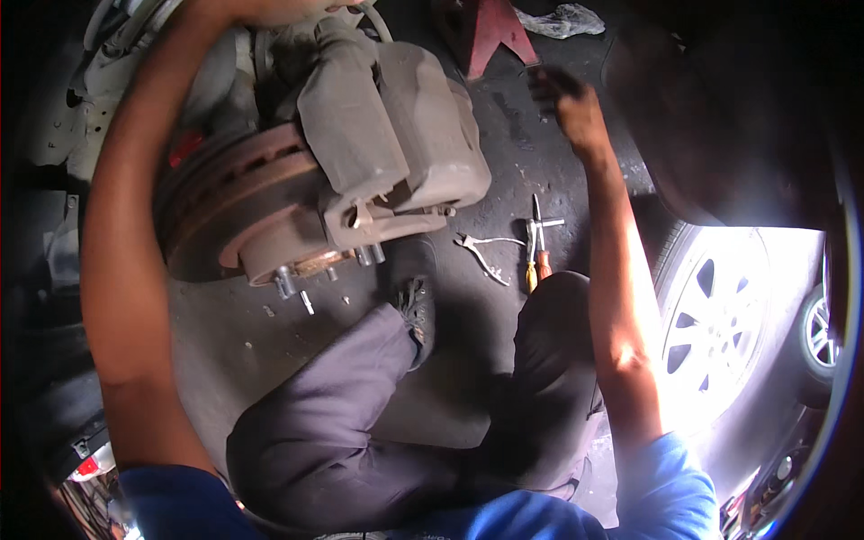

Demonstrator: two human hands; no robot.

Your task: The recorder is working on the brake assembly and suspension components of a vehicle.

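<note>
The brake caliper (436, 135), grey with dust, sits over a rusty brake disc (261, 193) whose hub carries wheel studs (285, 282). My left arm reaches up past the disc. My left hand (279, 11) lies at the top edge behind the caliper, its fingers mostly cut off or hidden. Out to the right, my right hand (576, 112) is raised above the floor near the foot of a red jack stand (493, 38). Its fingers look dark and are smeared by motion, so whether they hold anything does not show.
Pliers (486, 255) and screwdrivers with yellow and orange handles (537, 261) lie on the dark floor right of the caliper. Crumpled clear plastic (565, 22) lies beyond the stand. An alloy wheel (715, 324) stands at right. My shoe (416, 315) is below the disc.
</note>
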